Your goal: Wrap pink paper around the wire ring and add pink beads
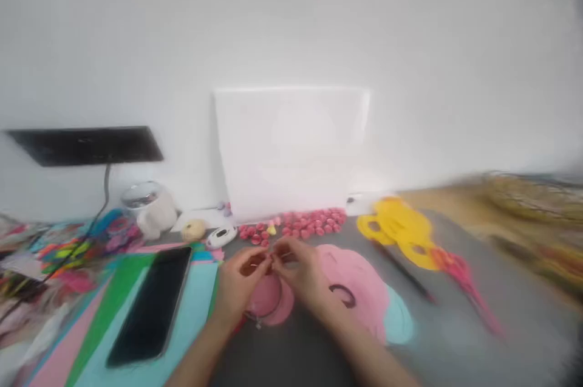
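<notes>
My left hand (239, 280) and my right hand (300, 268) meet in the middle of the table, fingertips pinched together. Between them is something small and reddish, mostly hidden by the fingers and blurred. Directly beneath lie round pink paper pieces (285, 305), with a thin dark ring (273, 313) curving across them. Just beyond my fingertips, several small red-pink rolled pieces (314, 224) sit in a cluster. Beside my right hand is a large scalloped pink paper shape (359, 277), with a dark curved piece (344, 294) on it and light-blue paper (398, 317) under its edge.
A phone (150, 308) rests on coloured sheets (98, 296) at left, near a white mug (155, 214) and mixed craft supplies (68, 253). Yellow paper cutouts (401, 229), a dark pencil (407, 274) and pink scissors (469, 284) lie at right. A white board (291, 150) leans on the wall.
</notes>
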A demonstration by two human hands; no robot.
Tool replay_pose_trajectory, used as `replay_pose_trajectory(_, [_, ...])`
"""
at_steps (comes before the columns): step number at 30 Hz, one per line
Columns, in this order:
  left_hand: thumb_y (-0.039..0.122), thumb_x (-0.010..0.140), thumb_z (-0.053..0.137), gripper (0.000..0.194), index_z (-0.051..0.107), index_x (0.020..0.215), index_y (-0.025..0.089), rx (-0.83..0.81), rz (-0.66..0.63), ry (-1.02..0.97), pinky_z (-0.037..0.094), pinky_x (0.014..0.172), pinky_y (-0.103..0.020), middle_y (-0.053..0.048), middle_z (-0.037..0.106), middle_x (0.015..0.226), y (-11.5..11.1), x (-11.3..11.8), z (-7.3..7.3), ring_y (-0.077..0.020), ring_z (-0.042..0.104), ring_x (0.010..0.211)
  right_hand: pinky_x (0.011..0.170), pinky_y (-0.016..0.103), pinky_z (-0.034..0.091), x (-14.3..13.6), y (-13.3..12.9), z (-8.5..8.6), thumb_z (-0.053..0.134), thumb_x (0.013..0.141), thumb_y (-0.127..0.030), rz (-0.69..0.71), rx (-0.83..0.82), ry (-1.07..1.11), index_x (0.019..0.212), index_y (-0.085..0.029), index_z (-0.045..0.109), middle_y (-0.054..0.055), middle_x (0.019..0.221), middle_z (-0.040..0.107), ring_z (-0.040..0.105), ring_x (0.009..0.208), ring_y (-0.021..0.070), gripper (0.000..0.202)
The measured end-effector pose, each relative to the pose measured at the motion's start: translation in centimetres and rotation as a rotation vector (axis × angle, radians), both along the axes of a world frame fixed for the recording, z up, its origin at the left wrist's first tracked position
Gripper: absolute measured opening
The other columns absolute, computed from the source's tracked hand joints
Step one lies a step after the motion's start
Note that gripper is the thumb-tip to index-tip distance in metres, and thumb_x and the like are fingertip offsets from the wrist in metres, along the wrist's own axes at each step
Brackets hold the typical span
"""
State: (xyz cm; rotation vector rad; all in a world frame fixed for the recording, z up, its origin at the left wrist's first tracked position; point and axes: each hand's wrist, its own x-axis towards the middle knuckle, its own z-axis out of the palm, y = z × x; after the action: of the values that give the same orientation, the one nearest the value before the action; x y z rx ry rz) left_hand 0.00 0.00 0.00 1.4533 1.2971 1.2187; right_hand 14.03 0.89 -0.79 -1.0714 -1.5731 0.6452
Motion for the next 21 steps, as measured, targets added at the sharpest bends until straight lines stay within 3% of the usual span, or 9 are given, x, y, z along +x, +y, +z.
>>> replay_pose_trajectory(6, [0.026,0.064,0.068,0.030,0.064,0.093,0.015,-0.038,-0.014,-0.153,0.055,0.075,-0.032,-0.008,0.069,0.092,0.1,0.9,0.3,-0.0202,0.066,0.080,0.055,0.023,0.056,-0.6,-0.1,-0.2,0.056,0.071,-0.017,-0.109,-0.039,0.096,0.074,-0.018,0.057,0.001,0.067,0.064,0.063,0.059,0.0129,0.004])
replay_pose_trajectory(11, [0.028,0.067,0.066,0.030,0.063,0.094,0.016,-0.069,0.006,-0.174,0.053,0.074,-0.029,-0.008,0.068,0.095,0.0,0.9,0.3,-0.0201,0.064,0.084,0.053,0.020,0.055,-1.3,-0.5,-0.3,0.055,0.072,-0.016,-0.134,-0.049,0.141,0.077,-0.018,0.057,0.001,0.069,0.064,0.063,0.060,0.0125,0.006])
replay_pose_trajectory(17, [0.028,0.067,0.065,0.026,0.065,0.088,0.015,-0.135,0.061,-0.222,0.050,0.079,-0.033,-0.008,0.067,0.091,0.0,0.8,-0.1,-0.0237,0.062,0.091,0.052,0.022,0.051,-1.8,-1.0,-0.6,0.049,0.075,-0.014,-0.174,0.210,-0.128,0.071,-0.018,0.058,0.002,0.064,0.063,0.060,0.056,0.0125,0.010])
replay_pose_trajectory(21, [0.032,0.066,0.067,0.026,0.065,0.085,0.014,-0.194,0.056,-0.246,0.050,0.079,-0.032,-0.009,0.068,0.089,-0.1,1.1,-0.1,-0.0240,0.062,0.091,0.054,0.021,0.053,-1.7,-0.8,-0.5,0.052,0.071,-0.015,-0.171,0.020,0.036,0.074,-0.018,0.057,0.002,0.067,0.064,0.062,0.058,0.0129,0.007])
